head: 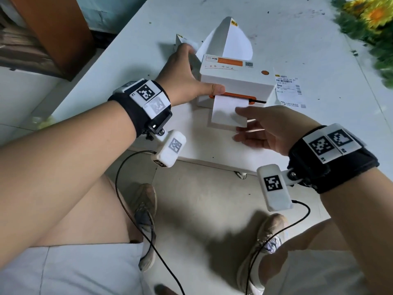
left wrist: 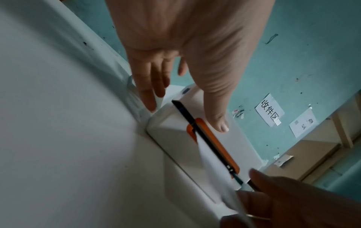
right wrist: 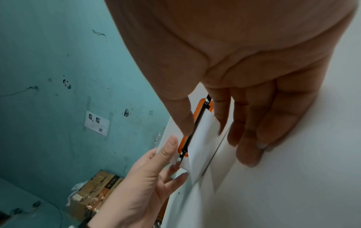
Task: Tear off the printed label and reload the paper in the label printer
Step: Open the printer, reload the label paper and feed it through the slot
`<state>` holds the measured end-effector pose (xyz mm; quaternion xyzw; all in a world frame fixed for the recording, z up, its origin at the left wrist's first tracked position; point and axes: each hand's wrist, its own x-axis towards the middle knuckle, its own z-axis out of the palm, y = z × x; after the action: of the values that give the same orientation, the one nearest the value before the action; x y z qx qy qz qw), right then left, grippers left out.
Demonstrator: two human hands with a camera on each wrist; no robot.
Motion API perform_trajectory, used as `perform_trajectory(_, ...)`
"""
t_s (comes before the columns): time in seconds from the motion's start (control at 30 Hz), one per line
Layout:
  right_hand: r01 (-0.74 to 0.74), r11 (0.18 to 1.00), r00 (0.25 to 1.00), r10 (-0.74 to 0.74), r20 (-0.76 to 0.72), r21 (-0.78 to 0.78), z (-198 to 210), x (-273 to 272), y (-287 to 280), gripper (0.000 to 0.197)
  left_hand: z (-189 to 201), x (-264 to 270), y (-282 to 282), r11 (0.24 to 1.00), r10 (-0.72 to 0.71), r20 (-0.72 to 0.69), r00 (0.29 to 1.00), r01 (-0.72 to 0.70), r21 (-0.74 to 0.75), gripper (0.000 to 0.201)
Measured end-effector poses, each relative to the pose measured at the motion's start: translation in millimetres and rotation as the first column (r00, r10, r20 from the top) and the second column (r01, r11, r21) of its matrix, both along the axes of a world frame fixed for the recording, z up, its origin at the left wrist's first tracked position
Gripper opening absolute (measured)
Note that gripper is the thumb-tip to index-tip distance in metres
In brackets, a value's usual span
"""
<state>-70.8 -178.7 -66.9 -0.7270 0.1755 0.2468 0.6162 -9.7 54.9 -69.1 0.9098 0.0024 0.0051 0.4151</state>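
Note:
A white label printer (head: 234, 81) with an orange-rimmed slot (head: 234, 96) stands near the front of the white table (head: 131, 67). A blank white label (head: 225, 113) hangs out of the slot. My left hand (head: 197, 73) braces the printer's left side: its thumb (left wrist: 218, 123) lies on the front face and its straight fingers (left wrist: 150, 92) run down the side. My right hand (head: 240, 121) pinches the label's right edge (right wrist: 203, 138), thumb (right wrist: 181, 120) above and fingers below. Fan-fold label paper (head: 229, 37) rises behind the printer.
A printed label (head: 289, 90) lies flat on the table to the right of the printer. Artificial sunflowers (head: 365, 18) fill the far right corner. A small white paper piece (head: 180, 39) sits behind my left hand. The table's front edge (head: 212, 162) runs just below my hands.

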Motion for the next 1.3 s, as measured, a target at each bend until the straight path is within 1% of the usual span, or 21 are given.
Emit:
perform_trajectory(0.03, 0.005, 1.000, 1.000, -0.005, -0.002, 0.001, 0, 2, 0, 0.027, 2, -2, 0, 0.999, 0.030, -0.048, 0.998, -0.031, -0.022, 0.126)
perform_trajectory(0.07, 0.018, 1.000, 1.000, -0.018, 0.000, 0.002, 0, 3, 1, 0.028, 6, -5, -2, 0.997, 0.050, -0.097, 0.994, -0.055, -0.050, 0.122)
perform_trajectory(0.1, 0.039, 0.999, 0.999, -0.040, 0.008, 0.003, 0, 5, 1, 0.027, 8, -7, -3, 0.994, 0.071, -0.139, 0.988, -0.082, -0.077, 0.109)
perform_trajectory(0.13, 0.067, 0.998, 0.998, -0.067, 0.021, 0.001, -1, 6, 1, 0.025, 10, -10, -4, 0.989, 0.079, -0.167, 0.983, -0.098, -0.107, 0.088)
perform_trajectory(0.17, 0.090, 0.996, 0.995, -0.090, 0.035, -0.004, -2, 8, 1, 0.025, 11, -11, -5, 0.984, 0.071, -0.195, 0.978, -0.100, -0.146, 0.062)
perform_trajectory(0.2, 0.100, 0.995, 0.994, -0.099, 0.045, -0.011, -3, 8, 1, 0.025, 11, -14, -6, 0.980, 0.049, -0.228, 0.972, -0.091, -0.179, 0.041)
perform_trajectory(0.23, 0.094, 0.995, 0.994, -0.093, 0.049, -0.019, -4, 8, 0, 0.025, 10, -16, -5, 0.979, 0.015, -0.277, 0.961, -0.071, -0.189, 0.035)
perform_trajectory(0.33, 0.044, 0.998, 0.998, -0.042, 0.040, -0.044, -6, 7, -1, 0.025, 8, -21, -3, 0.985, -0.073, -0.433, 0.899, -0.002, -0.170, 0.045)
perform_trajectory(0.4, 0.021, 0.998, 0.999, -0.020, 0.032, -0.052, -5, 5, -3, 0.021, 5, -24, -7, 0.978, -0.114, -0.472, 0.874, 0.014, -0.209, 0.046)
perform_trajectory(0.57, -0.002, 0.998, 0.999, 0.004, 0.032, -0.056, -2, 3, -5, 0.014, 2, -25, -17, 0.919, -0.129, -0.500, 0.856, -0.086, -0.385, 0.028)
perform_trajectory(0.63, -0.012, 0.998, 0.999, 0.014, 0.035, -0.062, -1, 3, -5, 0.011, 1, -24, -17, 0.910, -0.131, -0.508, 0.851, -0.101, -0.403, 0.024)
perform_trajectory(0.7, -0.030, 0.998, 0.999, 0.033, 0.037, -0.062, 0, 3, -5, 0.009, 0, -24, -17, 0.911, -0.123, -0.508, 0.853, -0.105, -0.398, 0.016)
perform_trajectory(0.77, -0.038, 0.998, 0.999, 0.039, 0.030, -0.041, 1, 4, -5, 0.013, 0, -25, -17, 0.912, -0.116, -0.505, 0.855, -0.109, -0.394, 0.011)
perform_trajectory(0.87, -0.032, 0.999, 0.999, 0.032, 0.027, -0.015, 2, 6, -5, 0.021, 0, -25, -17, 0.920, -0.113, -0.498, 0.860, -0.099, -0.379, 0.012)
perform_trajectory(0.93, -0.022, 0.999, 0.999, 0.023, 0.039, -0.033, 1, 7, -5, 0.020, 0, -25, -18, 0.926, -0.110, -0.495, 0.862, -0.091, -0.365, 0.015)
perform_trajectory(1.03, -0.021, 0.997, 0.998, 0.025, 0.053, -0.072, 2, 7, -4, 0.011, 2, -25, -18, 0.933, -0.113, -0.501, 0.858, -0.081, -0.350, 0.015)
perform_trajectory(1.13, 0.001, 0.997, 0.998, 0.003, 0.057, -0.072, 3, 8, -3, 0.014, 4, -25, -17, 0.934, -0.116, -0.508, 0.854, -0.081, -0.349, 0.015)
perform_trajectory(1.3, 0.055, 0.993, 0.991, -0.042, 0.130, -0.102, -1, 11, -1, 0.018, 6, -26, -16, 0.942, -0.131, -0.506, 0.852, -0.053, -0.332, 0.015)
